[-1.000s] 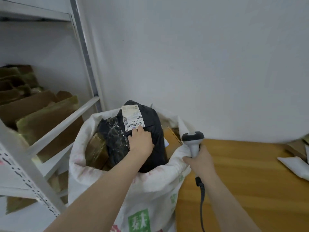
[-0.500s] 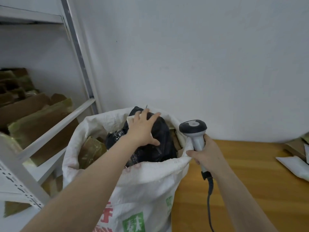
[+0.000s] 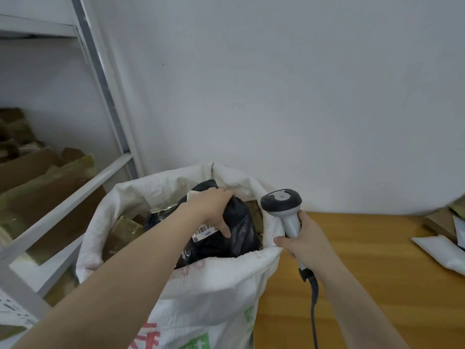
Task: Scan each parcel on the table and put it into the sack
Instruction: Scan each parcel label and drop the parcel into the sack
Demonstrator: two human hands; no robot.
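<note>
Over the sack mouth: left hand (image 3: pixel 214 210) grips the black parcel (image 3: pixel 241 227), fingers curled over its top edge and thumb pressed into the front face just beside the barcode label (image 3: pixel 203 232). The parcel is inside the sack (image 3: pixel 201 285), top part poking above the near rim, with brown parcels (image 3: pixel 123 230) packed at its left.

Handling, my read: soft poly mailer. The film creases under the thumb, so likely light, floppy and a bit slick, with no stiff edge to lever on. Best hold is a whole-hand grab over the top fold as now. A fingertip pinch on the film would probably slide. It should squash down into the gap rather than drop on its own.

Pose: left forearm comes in from lower left across the near rim, wrist bent down, palm facing into the sack. Right hand (image 3: pixel 302 241) is wrapped round the handle of the scanner (image 3: pixel 281 201), head up, cable hanging below the wrist. Its fingers touch the sack rim; can't tell if they pinch it too.

White parcel (image 3: pixel 442 253) lies on the counter (image 3: pixel 364 273) at far right, well apart from the sack and not yet bagged.
</note>
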